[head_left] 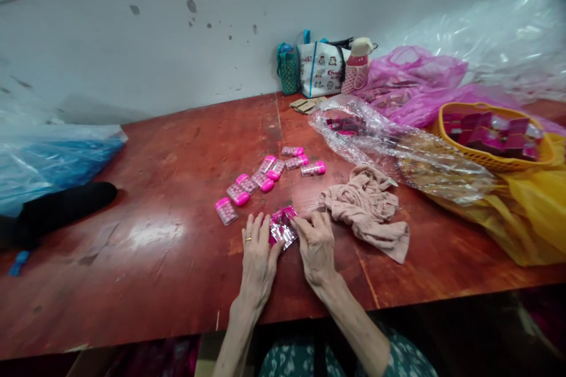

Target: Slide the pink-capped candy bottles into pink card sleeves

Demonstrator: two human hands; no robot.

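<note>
A small shiny pink-and-silver foil packet (283, 227) lies on the table between my two hands. My left hand (257, 250), a ring on one finger, rests along the packet's left side, fingers over that edge and thumb at its near corner, holding it. With thumb and fingertips closed, my right hand (316, 244) pinches the packet's upper right edge. What is inside the packet cannot be made out. Just beyond my hands, several small clear bottles with pink caps (246, 183) lie scattered, filled with pale pink balls.
A crumpled beige cloth (369, 203) lies right of my right hand. Farther right are clear plastic wrap (389, 135), a yellow basket (497, 159) of pink packets and yellow plastic (499, 224). Bags and bottles stand by the wall. Blue plastic (62, 153) lies far left.
</note>
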